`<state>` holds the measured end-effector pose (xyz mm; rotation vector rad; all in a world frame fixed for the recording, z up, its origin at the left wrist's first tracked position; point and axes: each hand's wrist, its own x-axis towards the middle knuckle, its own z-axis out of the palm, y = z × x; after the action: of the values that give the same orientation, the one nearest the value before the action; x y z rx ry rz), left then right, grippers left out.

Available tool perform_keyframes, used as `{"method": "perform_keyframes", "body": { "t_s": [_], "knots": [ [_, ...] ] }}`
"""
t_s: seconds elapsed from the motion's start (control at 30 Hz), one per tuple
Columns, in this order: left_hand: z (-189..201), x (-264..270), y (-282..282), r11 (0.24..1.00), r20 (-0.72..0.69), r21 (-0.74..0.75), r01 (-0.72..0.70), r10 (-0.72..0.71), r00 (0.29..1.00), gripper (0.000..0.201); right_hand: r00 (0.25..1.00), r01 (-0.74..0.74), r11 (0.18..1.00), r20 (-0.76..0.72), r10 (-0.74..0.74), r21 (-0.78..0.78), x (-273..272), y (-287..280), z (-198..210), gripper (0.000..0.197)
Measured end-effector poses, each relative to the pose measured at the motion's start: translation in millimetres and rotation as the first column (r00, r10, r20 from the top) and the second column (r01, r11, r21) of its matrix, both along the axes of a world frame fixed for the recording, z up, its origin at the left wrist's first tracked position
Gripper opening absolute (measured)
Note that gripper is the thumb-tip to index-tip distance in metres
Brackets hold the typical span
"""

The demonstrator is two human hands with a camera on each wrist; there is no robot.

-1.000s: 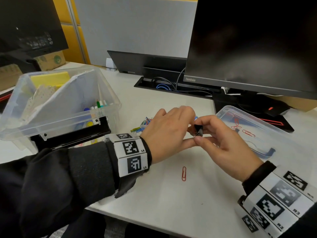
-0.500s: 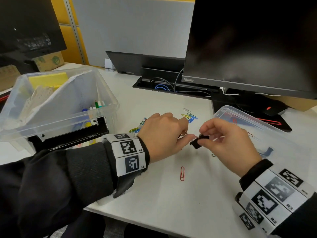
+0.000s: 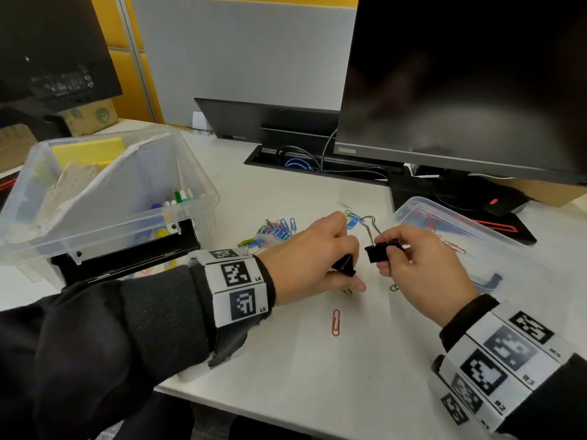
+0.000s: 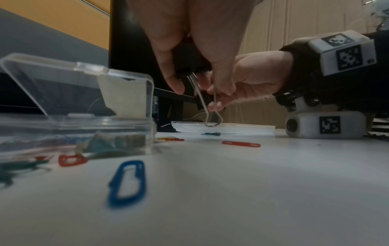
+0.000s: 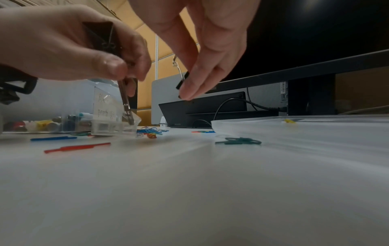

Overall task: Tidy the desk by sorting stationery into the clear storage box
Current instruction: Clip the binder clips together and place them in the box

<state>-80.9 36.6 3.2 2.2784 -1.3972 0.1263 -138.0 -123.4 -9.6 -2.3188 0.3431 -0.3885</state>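
1. Left hand [image 3: 313,260]: fingers curled round a black binder clip [image 3: 344,265], held just above the white desk [image 3: 317,376]; its wire handles point down.
2. Right hand [image 3: 425,268]: thumb and fingertips pinch a second black binder clip [image 3: 379,251], one silver wire handle raised toward the monitor [image 3: 460,90]. The two clips are near each other, apart.
3. Clear storage box [image 3: 104,198]: far left on the desk, holding yellow sticky notes [image 3: 89,152] and markers [image 3: 178,198].
4. Clear lid [image 3: 470,242]: flat on the desk beside the right hand, a few paper clips on it.
5. Coloured paper clips [image 3: 276,228]: loose pile beyond the left hand.
6. Red paper clip [image 3: 335,322]: alone, nearer the desk edge, between the wrists.
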Motion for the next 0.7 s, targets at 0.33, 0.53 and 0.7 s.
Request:
{"method": "perform_keyframes", "body": {
  "t_s": [0.33,0.53,0.7],
  "knots": [
    [18,4,-6,0.869,-0.273,-0.279,-0.409,0.336,0.901,0.035,0.965,0.007,0.982,0.258,-0.057,0.191,-5,5,14,0.017],
    [27,8,-16,0.767,-0.847,-0.226,-0.601,0.15,0.51,0.009,0.956,-0.086,0.929,0.293,-0.025,0.359,-10,17,19,0.016],
    [36,0,-14,0.746,-0.917,-0.208,-0.633,0.077,0.392,0.013,0.967,-0.095,0.838,0.249,-0.05,0.538,-13,23,25,0.017]
  ]
}}
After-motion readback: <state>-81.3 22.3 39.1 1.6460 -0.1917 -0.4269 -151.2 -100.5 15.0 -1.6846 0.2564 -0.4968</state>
